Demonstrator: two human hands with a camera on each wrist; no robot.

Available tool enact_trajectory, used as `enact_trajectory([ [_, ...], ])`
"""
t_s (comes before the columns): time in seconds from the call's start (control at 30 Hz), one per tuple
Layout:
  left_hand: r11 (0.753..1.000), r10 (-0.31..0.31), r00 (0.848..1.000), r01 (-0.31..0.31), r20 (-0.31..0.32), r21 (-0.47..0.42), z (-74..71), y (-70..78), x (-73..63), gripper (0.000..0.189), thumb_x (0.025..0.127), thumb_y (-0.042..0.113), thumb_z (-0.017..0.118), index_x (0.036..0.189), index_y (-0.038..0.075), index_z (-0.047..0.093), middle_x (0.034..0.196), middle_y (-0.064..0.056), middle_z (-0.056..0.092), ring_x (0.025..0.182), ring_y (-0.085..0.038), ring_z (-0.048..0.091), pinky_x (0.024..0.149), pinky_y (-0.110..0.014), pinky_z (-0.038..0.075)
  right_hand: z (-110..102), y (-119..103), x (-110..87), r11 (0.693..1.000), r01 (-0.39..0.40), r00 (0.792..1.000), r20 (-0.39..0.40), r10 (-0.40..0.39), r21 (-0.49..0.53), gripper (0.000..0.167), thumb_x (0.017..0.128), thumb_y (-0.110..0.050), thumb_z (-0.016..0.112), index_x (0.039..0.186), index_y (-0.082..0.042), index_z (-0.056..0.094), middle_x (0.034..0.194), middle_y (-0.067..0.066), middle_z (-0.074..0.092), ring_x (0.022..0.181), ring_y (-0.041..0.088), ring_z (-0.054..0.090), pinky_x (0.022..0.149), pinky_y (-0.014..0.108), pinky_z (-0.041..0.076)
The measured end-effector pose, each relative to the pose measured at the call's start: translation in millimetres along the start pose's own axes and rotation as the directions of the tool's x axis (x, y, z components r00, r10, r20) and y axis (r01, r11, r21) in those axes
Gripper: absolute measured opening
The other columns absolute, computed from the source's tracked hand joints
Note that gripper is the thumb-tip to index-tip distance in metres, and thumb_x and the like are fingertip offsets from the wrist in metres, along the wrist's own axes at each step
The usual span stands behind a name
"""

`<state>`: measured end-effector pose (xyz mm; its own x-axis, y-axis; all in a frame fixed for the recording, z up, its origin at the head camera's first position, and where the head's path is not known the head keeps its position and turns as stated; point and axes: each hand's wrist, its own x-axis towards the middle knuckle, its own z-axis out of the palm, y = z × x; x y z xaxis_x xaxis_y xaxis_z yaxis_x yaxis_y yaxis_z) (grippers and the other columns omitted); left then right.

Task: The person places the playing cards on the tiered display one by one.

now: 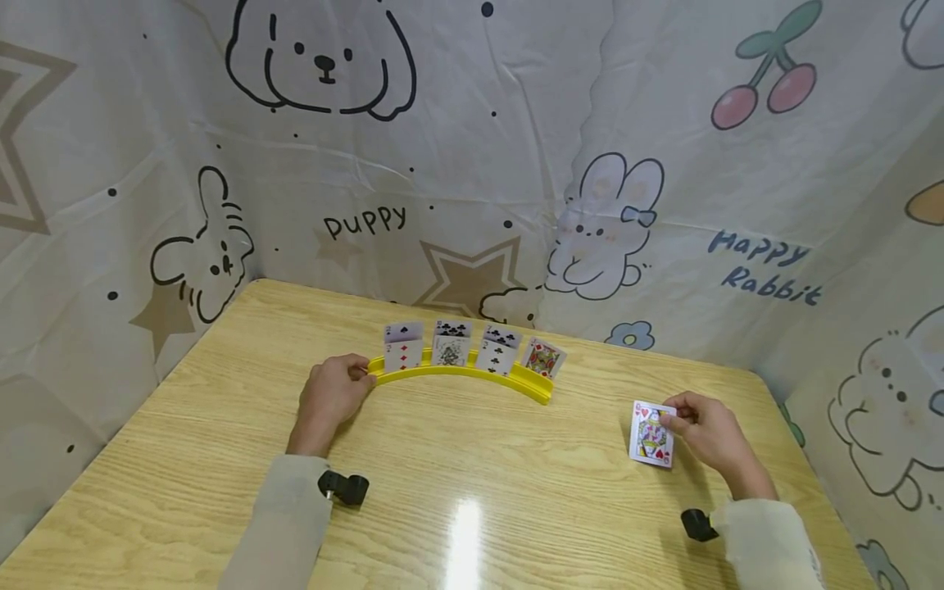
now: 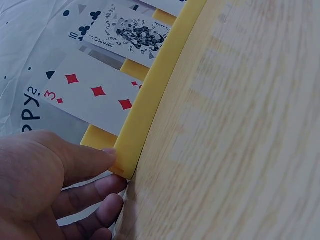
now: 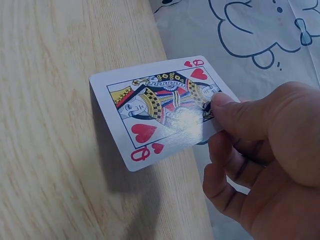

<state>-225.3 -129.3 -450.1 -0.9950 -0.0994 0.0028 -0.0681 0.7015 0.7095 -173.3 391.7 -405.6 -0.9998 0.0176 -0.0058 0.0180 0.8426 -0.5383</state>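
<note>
My right hand pinches a queen of hearts playing card by its edge, face up and lifted off the table; the right wrist view shows its shadow below. With thumb and fingers, my left hand grips the left end of a curved yellow card holder. Two rows of cards stand upright in that holder. Its front row has a three of diamonds, a joker and a two of clubs. Behind them, black-suited cards are partly hidden. A red-suited face card stands at the right end.
The holder stands toward the back of a light wooden table. A printed cloth with cartoon animals hangs behind the table and along both sides. Small black cameras are strapped at both wrists.
</note>
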Motion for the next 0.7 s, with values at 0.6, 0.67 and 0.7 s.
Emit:
enact_trajectory([
  [0.6,1.000,0.010,1.000,-0.010,0.006,-0.009,-1.5,0.1,-0.5,0.035,0.093,0.017,0.071,0.124,0.000,0.068,0.101,-0.011,0.072,0.092,-0.029,0.066,0.076,-0.045,0.050,2,-12,-5.6,0.996,0.022,0.997,-0.078,-0.016,0.082,0.019,0.101,-0.017,0.062,0.106,0.001,0.065,0.088,0.009,0.063,0.077,0.020,0.050,0.059,0.028,0.042],
  [0.67,1.000,0.011,1.000,-0.011,0.009,-0.008,-1.2,-0.2,-0.3,0.035,0.094,0.017,0.070,0.124,0.000,0.068,0.101,-0.011,0.072,0.093,-0.029,0.066,0.077,-0.045,0.050,2,-13,-6.4,0.996,0.030,0.996,-0.086,-0.023,0.079,0.021,0.101,-0.020,0.062,0.105,0.000,0.066,0.088,0.008,0.064,0.077,0.020,0.050,0.060,0.028,0.041],
  [0.7,1.000,0.011,1.000,-0.011,0.011,-0.008,-1.1,-0.3,-0.2,0.035,0.094,0.017,0.070,0.124,0.000,0.068,0.102,-0.011,0.072,0.093,-0.029,0.066,0.077,-0.045,0.050,2,-14,-6.9,0.996,0.031,0.996,-0.088,-0.024,0.079,0.023,0.101,-0.022,0.062,0.105,0.000,0.066,0.088,0.008,0.064,0.077,0.020,0.050,0.060,0.028,0.041],
])
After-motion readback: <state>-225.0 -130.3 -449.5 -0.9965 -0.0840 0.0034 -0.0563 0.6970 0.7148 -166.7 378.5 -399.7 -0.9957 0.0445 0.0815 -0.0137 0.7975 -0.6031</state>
